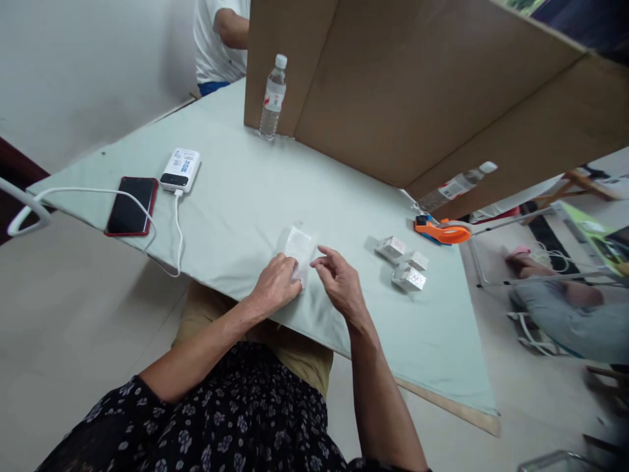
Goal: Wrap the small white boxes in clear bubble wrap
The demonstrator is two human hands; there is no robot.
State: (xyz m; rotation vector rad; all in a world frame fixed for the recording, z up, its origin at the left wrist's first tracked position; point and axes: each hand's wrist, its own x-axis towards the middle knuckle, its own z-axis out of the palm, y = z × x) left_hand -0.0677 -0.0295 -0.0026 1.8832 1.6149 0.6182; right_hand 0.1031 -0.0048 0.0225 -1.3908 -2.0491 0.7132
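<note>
A small piece of translucent wrap, like bubble wrap (301, 244), lies on the pale green table cover close to the front edge. My left hand (276, 283) is closed on its lower left side, fingers curled over it. Just off its right edge is my right hand (339, 282), with curved fingers, thumb and forefinger apart, and nothing visible between them. Whether anything is inside the wrap cannot be made out. To the right of my right hand, three small white boxes (392, 247) sit in a loose group, some with shiny wrapping.
An orange tape dispenser (442, 231) lies at the right edge. Water bottles (273, 98) stand against a tall cardboard partition (363, 85). A phone (132, 206) and a white power bank (181, 170) with a cable lie left. People sit beyond the partition and at right.
</note>
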